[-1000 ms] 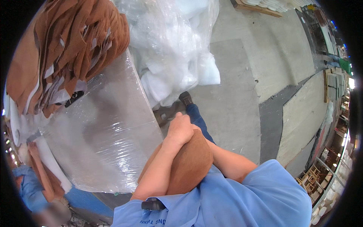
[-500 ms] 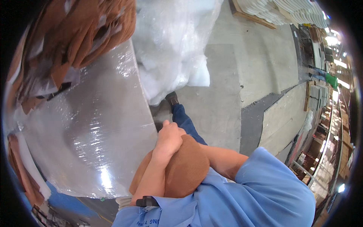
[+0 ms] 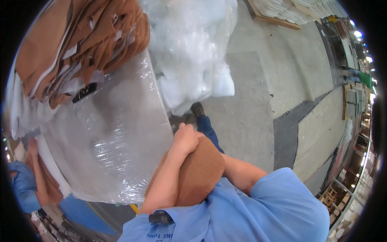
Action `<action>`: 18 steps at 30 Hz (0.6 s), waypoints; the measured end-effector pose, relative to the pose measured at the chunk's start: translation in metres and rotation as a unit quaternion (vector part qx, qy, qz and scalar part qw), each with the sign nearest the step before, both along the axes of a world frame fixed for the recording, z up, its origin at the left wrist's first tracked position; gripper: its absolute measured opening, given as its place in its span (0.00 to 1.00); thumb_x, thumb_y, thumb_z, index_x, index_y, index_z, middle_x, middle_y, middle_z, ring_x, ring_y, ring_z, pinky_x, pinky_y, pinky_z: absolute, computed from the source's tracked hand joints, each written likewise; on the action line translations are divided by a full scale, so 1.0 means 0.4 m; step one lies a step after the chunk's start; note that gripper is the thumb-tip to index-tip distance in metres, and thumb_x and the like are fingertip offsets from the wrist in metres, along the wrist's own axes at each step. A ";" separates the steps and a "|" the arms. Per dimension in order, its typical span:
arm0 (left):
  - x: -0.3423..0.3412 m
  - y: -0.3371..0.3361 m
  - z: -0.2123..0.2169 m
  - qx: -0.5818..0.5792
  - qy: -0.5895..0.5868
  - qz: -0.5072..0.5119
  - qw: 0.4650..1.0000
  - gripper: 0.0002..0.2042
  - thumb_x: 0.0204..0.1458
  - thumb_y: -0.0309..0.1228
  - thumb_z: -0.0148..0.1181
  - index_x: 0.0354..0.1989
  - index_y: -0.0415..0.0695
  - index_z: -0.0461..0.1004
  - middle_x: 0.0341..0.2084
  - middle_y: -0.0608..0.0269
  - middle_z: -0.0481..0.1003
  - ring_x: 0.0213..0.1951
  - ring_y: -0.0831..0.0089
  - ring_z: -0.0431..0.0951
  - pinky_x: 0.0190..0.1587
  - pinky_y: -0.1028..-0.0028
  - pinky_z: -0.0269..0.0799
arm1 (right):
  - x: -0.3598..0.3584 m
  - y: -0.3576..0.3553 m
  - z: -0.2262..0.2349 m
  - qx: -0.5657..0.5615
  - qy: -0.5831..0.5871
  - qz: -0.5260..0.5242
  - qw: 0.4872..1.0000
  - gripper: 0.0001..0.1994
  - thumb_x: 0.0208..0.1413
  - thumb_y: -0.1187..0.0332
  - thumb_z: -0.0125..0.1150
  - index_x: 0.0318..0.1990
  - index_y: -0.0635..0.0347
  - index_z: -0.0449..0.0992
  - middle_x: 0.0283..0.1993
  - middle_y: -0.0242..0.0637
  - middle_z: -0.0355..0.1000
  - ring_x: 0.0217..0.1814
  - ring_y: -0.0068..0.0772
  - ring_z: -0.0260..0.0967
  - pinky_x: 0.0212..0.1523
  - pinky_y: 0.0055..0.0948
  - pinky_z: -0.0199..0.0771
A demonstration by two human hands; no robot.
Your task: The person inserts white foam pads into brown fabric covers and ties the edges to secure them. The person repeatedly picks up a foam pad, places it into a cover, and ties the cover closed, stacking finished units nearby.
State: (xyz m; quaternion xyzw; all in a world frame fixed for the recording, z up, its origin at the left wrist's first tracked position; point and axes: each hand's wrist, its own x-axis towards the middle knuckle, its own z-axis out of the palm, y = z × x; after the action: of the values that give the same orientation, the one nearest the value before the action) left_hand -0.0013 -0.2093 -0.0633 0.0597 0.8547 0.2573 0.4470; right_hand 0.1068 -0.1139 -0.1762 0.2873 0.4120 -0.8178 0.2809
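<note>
Against my body I hug a brown, rounded fabric-covered piece (image 3: pixel 201 171), with more brown showing past the left side of my forearm. My left forearm lies across its front. At its far edge my left hand (image 3: pixel 185 140) is closed, knuckles up, gripping the piece there. My right arm passes behind the brown piece. Only a bit of my right hand (image 3: pixel 199 134) shows beside the left; its fingers are hidden.
On my left stands a plastic-wrapped table (image 3: pixel 121 137) with a pile of brown pieces (image 3: pixel 100 48) at its far end. Ahead is a big plastic-wrapped white bundle (image 3: pixel 193 48). A co-worker in blue (image 3: pixel 24 187) is beyond the table. White stacks (image 3: pixel 278 12) stand far right.
The view has shifted left, so the co-worker at the far left now shows. My arms keep the same hold on the brown piece.
</note>
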 end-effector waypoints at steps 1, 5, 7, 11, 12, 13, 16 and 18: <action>0.013 -0.012 -0.009 0.001 -0.005 0.018 1.000 0.12 0.59 0.26 0.56 0.44 0.29 0.79 0.53 0.33 0.72 0.54 0.37 0.78 0.59 0.51 0.74 | 0.001 0.013 0.017 -0.024 -0.052 -0.008 0.998 0.16 0.69 0.56 0.51 0.45 0.58 0.81 0.40 0.35 0.80 0.43 0.35 0.78 0.47 0.40 0.79; 0.024 -0.010 0.021 0.008 -0.015 0.064 0.998 0.11 0.59 0.26 0.56 0.43 0.30 0.78 0.52 0.33 0.72 0.53 0.39 0.78 0.58 0.52 0.74 | -0.011 0.012 0.043 -0.033 -0.127 0.005 0.991 0.20 0.69 0.50 0.51 0.44 0.58 0.81 0.39 0.34 0.79 0.42 0.33 0.78 0.46 0.37 0.78; 0.025 -0.009 0.016 -0.004 -0.009 0.052 0.999 0.10 0.60 0.27 0.57 0.42 0.31 0.78 0.52 0.34 0.72 0.53 0.39 0.78 0.58 0.52 0.74 | -0.011 0.021 0.059 -0.029 -0.144 0.017 0.989 0.22 0.69 0.47 0.51 0.44 0.58 0.81 0.38 0.34 0.79 0.41 0.33 0.77 0.45 0.36 0.78; 0.036 -0.062 0.034 0.040 0.050 0.035 0.997 0.11 0.61 0.31 0.60 0.41 0.32 0.78 0.51 0.37 0.72 0.49 0.41 0.78 0.54 0.52 0.75 | -0.047 0.008 0.088 0.016 -0.160 0.064 0.985 0.27 0.69 0.41 0.51 0.43 0.58 0.80 0.37 0.33 0.78 0.40 0.31 0.77 0.43 0.33 0.77; 0.046 -0.092 0.053 0.045 0.069 0.098 0.992 0.12 0.61 0.32 0.61 0.40 0.33 0.78 0.50 0.38 0.73 0.48 0.42 0.78 0.53 0.52 0.74 | -0.074 0.020 0.090 0.048 -0.159 0.085 0.982 0.28 0.69 0.39 0.51 0.43 0.58 0.80 0.37 0.33 0.78 0.40 0.30 0.77 0.43 0.33 0.77; 0.062 -0.129 0.080 0.052 0.084 0.156 0.983 0.12 0.61 0.33 0.62 0.40 0.33 0.77 0.48 0.39 0.73 0.47 0.42 0.77 0.52 0.53 0.74 | -0.098 0.044 0.099 0.080 -0.165 0.101 0.978 0.29 0.69 0.38 0.51 0.43 0.58 0.80 0.36 0.33 0.78 0.40 0.30 0.76 0.42 0.32 0.77; 0.188 -0.264 0.120 0.027 0.298 0.231 0.926 0.12 0.61 0.37 0.64 0.39 0.40 0.77 0.37 0.47 0.74 0.44 0.48 0.75 0.48 0.55 0.72 | -0.180 0.141 0.180 -0.169 -0.119 0.193 0.959 0.33 0.67 0.33 0.53 0.45 0.60 0.81 0.38 0.33 0.78 0.42 0.27 0.76 0.44 0.30 0.76; 0.302 -0.329 0.142 -0.058 0.285 0.158 0.944 0.13 0.60 0.39 0.66 0.39 0.41 0.76 0.35 0.48 0.74 0.44 0.49 0.75 0.47 0.55 0.72 | -0.227 0.136 0.266 -0.006 -0.072 0.333 0.940 0.26 0.66 0.43 0.63 0.50 0.61 0.81 0.43 0.33 0.79 0.47 0.25 0.76 0.49 0.28 0.77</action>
State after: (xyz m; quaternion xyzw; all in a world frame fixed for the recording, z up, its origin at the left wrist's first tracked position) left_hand 0.1193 -0.3411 -0.0064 -0.0315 0.9582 0.2471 0.1407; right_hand 0.0160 -0.0595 -0.0699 0.1902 0.4582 -0.6571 0.5676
